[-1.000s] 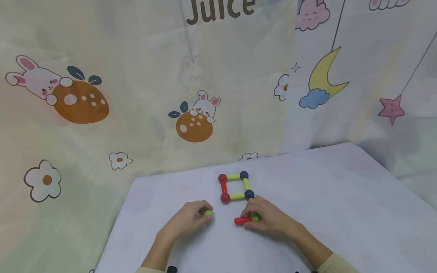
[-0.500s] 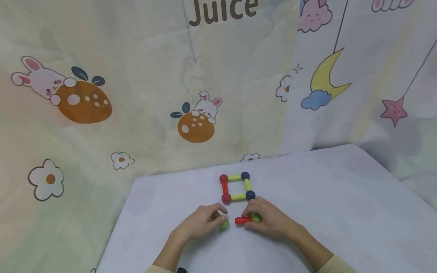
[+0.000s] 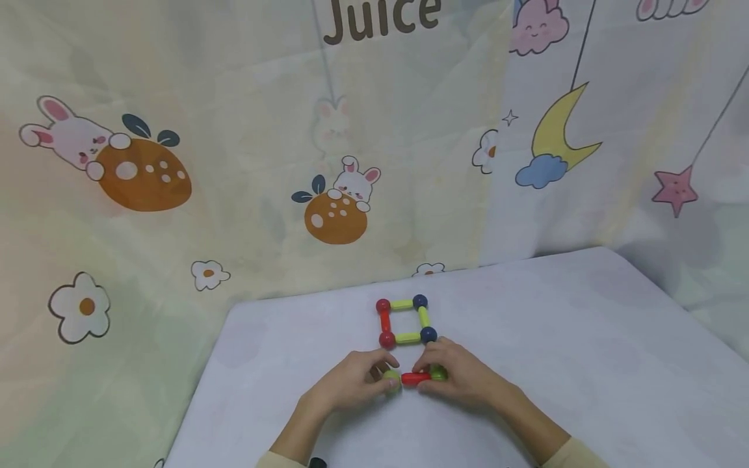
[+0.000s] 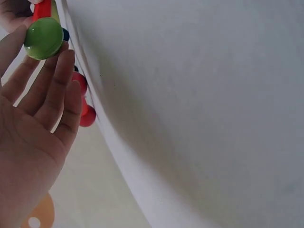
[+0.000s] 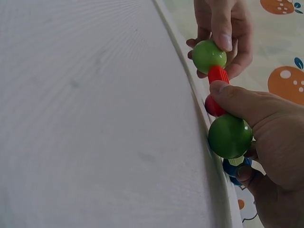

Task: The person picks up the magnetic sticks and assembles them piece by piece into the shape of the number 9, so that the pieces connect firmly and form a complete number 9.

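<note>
My left hand (image 3: pixel 354 383) pinches a light green ball (image 4: pixel 43 38) between thumb and fingers. Just right of it, my right hand (image 3: pixel 459 370) grips a red rod (image 3: pixel 415 379), with a second green ball (image 5: pixel 230 136) at the rod's near end. The left hand's ball appears to meet the rod's far end in the right wrist view. From the second ball a yellow-green rod (image 5: pixel 236 161) runs toward a blue ball (image 3: pixel 429 334). That blue ball is one corner of a flat square, along with another blue ball (image 3: pixel 420 301) and two red balls (image 3: pixel 387 340).
The square's sides are several yellow-green rods (image 3: pixel 407 338) and one red rod (image 3: pixel 385 322). Everything lies on a white-covered table (image 3: pixel 281 338). A printed cloth (image 3: pixel 246 195) hangs behind its back edge. Something black (image 3: pixel 318 462) shows at the bottom by the left sleeve.
My left hand has moved right with its green ball, closing the gap to the red rod. The right hand stays about where it was, holding the rod; the square is unmoved.
</note>
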The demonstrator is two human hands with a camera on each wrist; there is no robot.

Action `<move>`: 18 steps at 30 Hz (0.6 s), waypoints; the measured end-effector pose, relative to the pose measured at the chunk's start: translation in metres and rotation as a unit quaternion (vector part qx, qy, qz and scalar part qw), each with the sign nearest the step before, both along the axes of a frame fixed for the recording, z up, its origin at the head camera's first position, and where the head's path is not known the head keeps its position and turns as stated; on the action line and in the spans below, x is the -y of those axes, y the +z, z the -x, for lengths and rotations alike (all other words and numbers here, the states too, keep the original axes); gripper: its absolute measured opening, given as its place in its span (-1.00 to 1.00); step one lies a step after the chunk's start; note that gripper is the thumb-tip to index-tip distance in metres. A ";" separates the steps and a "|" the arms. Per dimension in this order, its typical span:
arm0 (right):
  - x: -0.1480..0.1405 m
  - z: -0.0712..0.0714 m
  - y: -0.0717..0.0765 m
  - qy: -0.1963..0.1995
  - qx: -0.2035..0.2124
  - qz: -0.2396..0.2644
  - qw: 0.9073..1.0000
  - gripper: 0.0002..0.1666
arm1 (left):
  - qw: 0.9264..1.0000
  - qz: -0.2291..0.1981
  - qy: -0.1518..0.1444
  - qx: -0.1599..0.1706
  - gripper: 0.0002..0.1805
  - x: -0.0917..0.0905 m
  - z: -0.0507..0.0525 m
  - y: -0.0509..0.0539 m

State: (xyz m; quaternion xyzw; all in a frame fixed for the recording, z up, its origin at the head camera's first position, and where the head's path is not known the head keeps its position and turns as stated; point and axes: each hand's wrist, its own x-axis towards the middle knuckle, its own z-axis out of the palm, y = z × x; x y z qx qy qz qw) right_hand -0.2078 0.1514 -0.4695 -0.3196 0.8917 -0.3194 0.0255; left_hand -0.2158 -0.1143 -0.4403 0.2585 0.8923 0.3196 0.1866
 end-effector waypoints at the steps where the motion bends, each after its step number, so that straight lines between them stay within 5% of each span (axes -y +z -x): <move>1: 0.000 0.000 0.001 0.002 0.002 -0.001 1.000 -0.78 | 1.000 0.002 0.001 0.001 -0.64 -0.001 -0.001 0.000; 18: -0.003 0.009 0.007 0.000 0.024 -0.019 1.000 -0.74 | 1.000 0.027 -0.005 -0.010 -0.68 -0.010 0.000 0.001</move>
